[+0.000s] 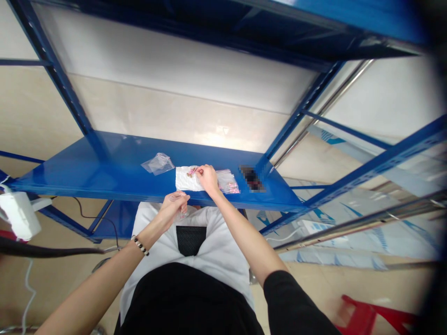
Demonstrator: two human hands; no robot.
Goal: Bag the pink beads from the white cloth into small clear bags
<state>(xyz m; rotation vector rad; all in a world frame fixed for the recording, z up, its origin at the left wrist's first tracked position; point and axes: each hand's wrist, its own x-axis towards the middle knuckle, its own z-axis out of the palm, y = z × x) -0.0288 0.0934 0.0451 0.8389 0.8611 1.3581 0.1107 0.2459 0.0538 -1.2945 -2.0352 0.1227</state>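
A crumpled white sheet (185,184), paper or cloth, lies at the front edge of the blue shelf with a few small pink and gold pieces (191,172) on it. My right hand (207,178) is over the sheet, its fingertips pinched right beside these pieces; what sits between them is too small to make out. Below the shelf edge, above my lap, my left hand (175,204) is closed on clear plastic (182,214) that looks like a small bag. Right of the sheet is a clear zip bag (226,180) with pink pieces inside, partly behind my right hand.
Clear empty-looking bags (158,164) lie on the blue shelf (115,163) to the left. A blurred-out dark object (254,178) is at the right. Blue uprights and an upper shelf (209,32) frame the space. A red stool (363,316) stands at lower right.
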